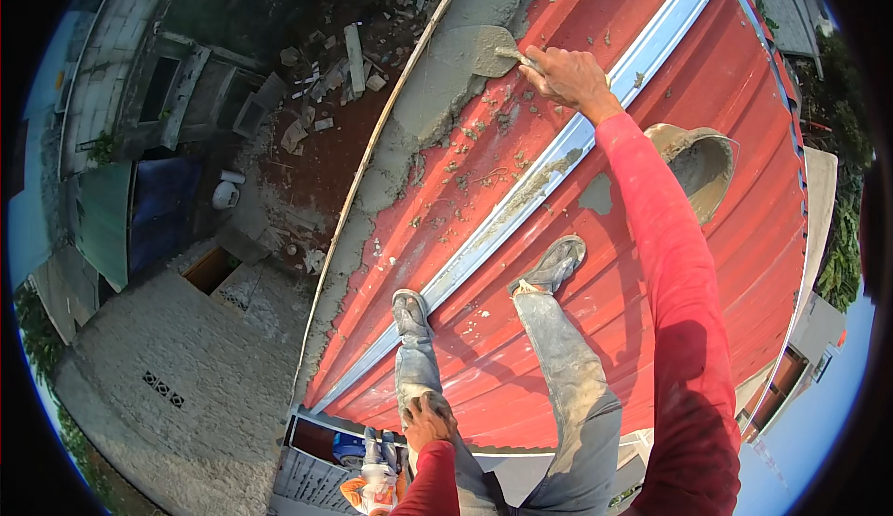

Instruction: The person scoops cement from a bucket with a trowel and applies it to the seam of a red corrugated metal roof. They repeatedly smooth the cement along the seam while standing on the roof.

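Observation:
My right hand point(567, 83) grips the handle of a trowel point(479, 51), its blade lying on a band of wet grey mortar point(409, 116) along the roof's left edge, bordered by a thin batten point(360, 186). My left hand point(428, 418) rests on my left knee with its fingers bent and apart. Right of my right arm, a bucket with mortar on its walls point(707, 167) is on the red corrugated roof point(744, 255), partly behind the arm. A pale metal strip point(521, 195) crosses the roof diagonally, with mortar smears on it.
My sandalled feet point(549, 265) stand on the sloping roof near the strip. Beyond the left edge is a drop to a debris-strewn yard point(307, 134) and concrete walls point(167, 376). A person in orange sleeves point(353, 488) is below at the bottom. Trees point(842, 218) show at right.

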